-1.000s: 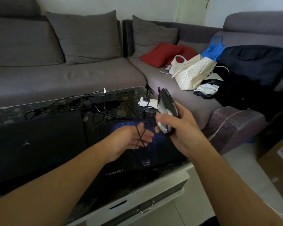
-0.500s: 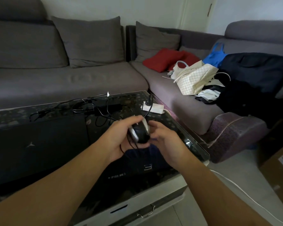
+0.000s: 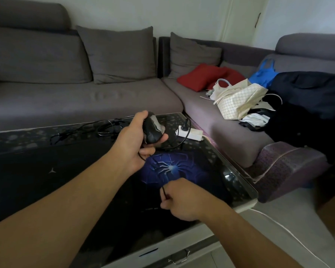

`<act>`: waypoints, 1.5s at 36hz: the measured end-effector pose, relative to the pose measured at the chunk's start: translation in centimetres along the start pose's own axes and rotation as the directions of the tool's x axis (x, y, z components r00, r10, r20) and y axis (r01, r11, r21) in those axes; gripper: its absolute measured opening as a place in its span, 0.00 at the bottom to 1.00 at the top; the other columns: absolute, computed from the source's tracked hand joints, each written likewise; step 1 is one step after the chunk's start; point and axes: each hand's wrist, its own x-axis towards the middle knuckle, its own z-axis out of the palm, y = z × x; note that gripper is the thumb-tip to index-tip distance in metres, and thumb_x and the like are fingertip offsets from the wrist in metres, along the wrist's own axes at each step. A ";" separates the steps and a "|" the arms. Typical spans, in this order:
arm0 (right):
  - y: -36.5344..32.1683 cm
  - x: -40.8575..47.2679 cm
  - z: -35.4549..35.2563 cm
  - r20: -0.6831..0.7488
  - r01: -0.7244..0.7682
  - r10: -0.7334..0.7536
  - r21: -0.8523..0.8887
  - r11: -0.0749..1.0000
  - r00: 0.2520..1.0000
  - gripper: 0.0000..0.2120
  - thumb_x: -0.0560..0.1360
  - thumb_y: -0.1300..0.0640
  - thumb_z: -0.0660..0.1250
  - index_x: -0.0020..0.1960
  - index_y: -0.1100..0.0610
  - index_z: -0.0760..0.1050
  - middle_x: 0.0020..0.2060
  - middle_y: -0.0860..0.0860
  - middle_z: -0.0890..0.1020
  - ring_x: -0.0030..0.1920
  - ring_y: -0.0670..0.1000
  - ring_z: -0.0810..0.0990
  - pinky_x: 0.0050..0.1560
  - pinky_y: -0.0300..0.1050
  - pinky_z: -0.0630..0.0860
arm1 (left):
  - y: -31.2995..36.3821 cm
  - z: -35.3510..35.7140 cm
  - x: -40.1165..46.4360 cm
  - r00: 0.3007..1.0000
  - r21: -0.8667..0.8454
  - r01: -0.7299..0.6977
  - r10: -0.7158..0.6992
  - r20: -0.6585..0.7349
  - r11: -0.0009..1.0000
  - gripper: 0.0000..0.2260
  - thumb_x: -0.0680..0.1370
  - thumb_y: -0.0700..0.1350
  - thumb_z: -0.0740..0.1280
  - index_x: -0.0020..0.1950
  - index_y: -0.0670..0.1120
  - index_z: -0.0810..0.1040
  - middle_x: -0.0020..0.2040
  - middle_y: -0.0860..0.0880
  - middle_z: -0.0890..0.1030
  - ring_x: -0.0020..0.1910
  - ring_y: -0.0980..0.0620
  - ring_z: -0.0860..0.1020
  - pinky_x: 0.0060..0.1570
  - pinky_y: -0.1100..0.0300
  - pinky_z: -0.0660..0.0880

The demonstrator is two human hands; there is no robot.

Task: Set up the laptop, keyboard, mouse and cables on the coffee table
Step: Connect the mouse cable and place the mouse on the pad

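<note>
My left hand [image 3: 135, 146] grips a black and grey mouse [image 3: 152, 128] above the far side of the coffee table [image 3: 240, 190]. Its thin black cable [image 3: 157, 171] runs down to my right hand [image 3: 184, 200], which pinches it over a blue spider mouse pad [image 3: 182, 169]. A dark closed laptop [image 3: 37, 171] lies on the table's left part. A black charger cable [image 3: 97, 128] is tangled at the table's far edge, beside a white power strip [image 3: 191, 133] with a plug in it.
A grey corner sofa [image 3: 85, 101] wraps behind and to the right of the table. Red cushions [image 3: 205, 76], a white bag [image 3: 238, 101], a blue bag and dark clothes lie on its right part. A white cord [image 3: 290, 233] trails on the floor.
The mouse passed from my right hand to my left hand, which lifted it farther away. My right hand moved down toward me, drawing out the mouse cable.
</note>
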 end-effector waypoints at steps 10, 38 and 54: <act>0.2 -1.8 -3.3 -0.170 0.134 0.015 0.823 0.552 0.985 0.15 0.87 0.59 0.59 0.43 0.58 0.75 0.28 0.56 0.79 0.25 0.52 0.75 0.25 0.41 0.65 | -1.2 -2.8 -0.1 0.999 0.509 -0.030 0.006 0.048 0.861 0.25 0.81 0.61 0.67 0.62 0.40 0.80 0.51 0.36 0.87 0.39 0.41 0.86 0.21 0.67 0.61; 0.5 -3.9 -7.1 -0.384 0.382 -0.065 0.923 -0.037 0.921 0.18 0.80 0.62 0.63 0.67 0.68 0.79 0.29 0.49 0.65 0.27 0.46 0.60 0.32 0.43 0.62 | -0.2 -5.9 -0.3 0.951 0.890 -0.187 0.304 0.058 0.415 0.16 0.81 0.58 0.69 0.59 0.47 0.77 0.47 0.48 0.83 0.35 0.49 0.85 0.24 0.63 0.78; -2.2 -1.2 -8.8 -0.512 0.537 0.161 0.813 -0.226 0.844 0.16 0.87 0.54 0.56 0.55 0.58 0.81 0.33 0.48 0.66 0.30 0.46 0.59 0.31 0.41 0.56 | -1.8 -4.4 -3.5 0.905 0.468 0.036 -0.227 0.359 0.883 0.16 0.78 0.57 0.69 0.49 0.45 0.85 0.40 0.39 0.84 0.28 0.44 0.81 0.28 0.61 0.69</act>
